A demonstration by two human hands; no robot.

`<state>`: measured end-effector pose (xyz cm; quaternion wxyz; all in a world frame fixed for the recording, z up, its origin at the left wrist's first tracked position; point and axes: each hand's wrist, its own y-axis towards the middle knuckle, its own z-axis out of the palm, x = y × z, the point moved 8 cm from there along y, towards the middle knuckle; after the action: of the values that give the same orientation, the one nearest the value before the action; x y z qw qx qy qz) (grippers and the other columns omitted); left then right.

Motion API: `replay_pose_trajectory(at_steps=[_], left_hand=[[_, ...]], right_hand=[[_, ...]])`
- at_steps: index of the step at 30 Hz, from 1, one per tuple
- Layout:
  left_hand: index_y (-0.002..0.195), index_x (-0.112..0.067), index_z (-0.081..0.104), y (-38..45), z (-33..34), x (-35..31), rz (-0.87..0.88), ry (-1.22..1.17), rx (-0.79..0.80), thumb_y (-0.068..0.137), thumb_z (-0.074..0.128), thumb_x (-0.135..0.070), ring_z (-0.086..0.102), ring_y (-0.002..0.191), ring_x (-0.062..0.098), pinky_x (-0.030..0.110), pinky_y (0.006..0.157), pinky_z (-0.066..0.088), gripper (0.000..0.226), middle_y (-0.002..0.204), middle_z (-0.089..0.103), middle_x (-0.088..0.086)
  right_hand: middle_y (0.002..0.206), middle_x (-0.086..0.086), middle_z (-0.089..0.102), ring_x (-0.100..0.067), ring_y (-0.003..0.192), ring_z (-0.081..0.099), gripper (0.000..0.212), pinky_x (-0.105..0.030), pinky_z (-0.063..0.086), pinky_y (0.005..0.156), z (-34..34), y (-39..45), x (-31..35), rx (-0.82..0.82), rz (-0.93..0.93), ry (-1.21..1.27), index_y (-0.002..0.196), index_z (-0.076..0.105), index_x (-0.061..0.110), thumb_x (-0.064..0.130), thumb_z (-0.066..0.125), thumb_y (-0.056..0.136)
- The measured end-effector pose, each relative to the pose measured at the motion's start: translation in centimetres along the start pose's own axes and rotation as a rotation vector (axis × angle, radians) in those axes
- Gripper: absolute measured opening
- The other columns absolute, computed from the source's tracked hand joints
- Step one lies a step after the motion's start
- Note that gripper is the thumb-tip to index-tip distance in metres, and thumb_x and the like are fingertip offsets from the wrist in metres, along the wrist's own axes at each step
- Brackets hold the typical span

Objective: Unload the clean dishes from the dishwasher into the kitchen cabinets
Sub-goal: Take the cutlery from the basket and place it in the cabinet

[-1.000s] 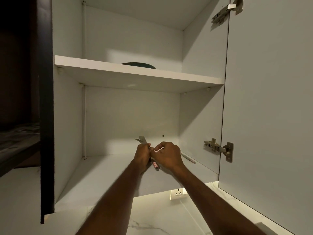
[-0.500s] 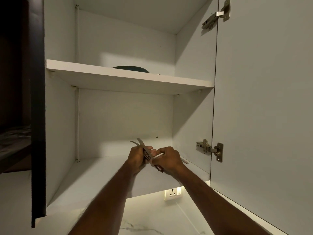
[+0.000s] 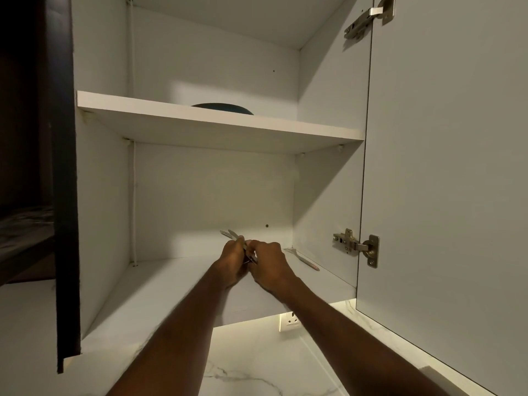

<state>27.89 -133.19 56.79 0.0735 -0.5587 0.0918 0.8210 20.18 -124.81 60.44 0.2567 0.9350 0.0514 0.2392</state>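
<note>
Both hands are together over the lower shelf [image 3: 177, 281] of the open cabinet. The left hand [image 3: 233, 260] grips a bundle of cutlery [image 3: 233, 237], fork tines pointing to the back wall. The right hand [image 3: 268, 261] pinches one piece from it. Since a second ago a utensil [image 3: 303, 258] lies alone at the right wall, so the pieces are probably being put down one by one. A dark dish [image 3: 223, 109] sits on the upper shelf.

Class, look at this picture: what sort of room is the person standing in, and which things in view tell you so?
Most likely a home kitchen. A wall cabinet stands open with a dark dish on its upper shelf, both hands hold cutlery over the lower shelf, and a marble-look counter with a wall socket lies below.
</note>
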Motion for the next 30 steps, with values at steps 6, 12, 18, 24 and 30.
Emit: replay_pose_trajectory(at_steps=[6, 12, 18, 24, 30], left_hand=[[0.110, -0.011, 0.054, 0.5, -1.2, 0.1, -0.030, -0.106, -0.094, 0.110, 0.037, -0.053, 0.066, 0.051, 0.015, 0.024, 0.050, 0.053, 0.045, 0.060, 0.065, 0.001], [0.106, -0.008, 0.049, 0.9, -2.2, 0.1, -0.015, -0.045, -0.202, 0.109, 0.036, -0.050, 0.039, 0.051, 0.017, 0.031, 0.058, 0.048, 0.044, 0.070, 0.039, 0.002], [0.095, -0.009, 0.053, 1.6, -2.5, 0.2, 0.016, 0.053, -0.223, 0.109, 0.039, -0.028, 0.040, 0.045, 0.017, 0.028, 0.054, 0.043, 0.027, 0.068, 0.044, 0.003], [0.089, -0.010, 0.053, 2.0, -2.5, 0.2, 0.060, 0.093, -0.234, 0.109, 0.040, -0.031, 0.043, 0.041, 0.014, 0.023, 0.046, 0.041, 0.032, 0.066, 0.045, 0.004], [0.088, -0.012, 0.053, 1.9, -2.5, 0.2, 0.059, 0.127, -0.232, 0.109, 0.039, -0.032, 0.041, 0.035, 0.011, 0.018, 0.042, 0.040, 0.033, 0.066, 0.046, 0.002]], right_hand=[[0.119, -0.022, 0.064, -0.037, 0.108, 0.064, 0.021, -0.044, 0.053, 0.086, 1.3, 0.1, 1.1, -0.045, 0.053, -0.058, 0.123, 0.054, 0.002, 0.011, 0.051, 0.104], [0.100, -0.012, 0.071, -0.025, 0.088, 0.068, 0.034, -0.025, 0.051, 0.070, -4.8, 0.6, -1.6, -0.347, 0.125, 0.188, 0.122, 0.064, 0.008, -0.008, 0.045, 0.099], [0.132, -0.010, 0.072, -0.024, 0.127, 0.064, 0.029, -0.025, 0.041, 0.103, -5.7, 1.1, -7.8, -0.229, 0.239, 0.065, 0.128, 0.074, 0.006, 0.018, 0.064, 0.104], [0.122, -0.014, 0.070, -0.031, 0.117, 0.066, 0.024, -0.029, 0.050, 0.089, -2.9, 1.0, -9.4, -0.086, 0.270, -0.242, 0.120, 0.067, 0.004, 0.009, 0.053, 0.101], [0.127, -0.015, 0.065, -0.031, 0.123, 0.060, 0.026, -0.035, 0.048, 0.101, -2.5, 1.6, -9.0, -0.055, 0.236, -0.365, 0.125, 0.061, 0.004, 0.017, 0.053, 0.103]])
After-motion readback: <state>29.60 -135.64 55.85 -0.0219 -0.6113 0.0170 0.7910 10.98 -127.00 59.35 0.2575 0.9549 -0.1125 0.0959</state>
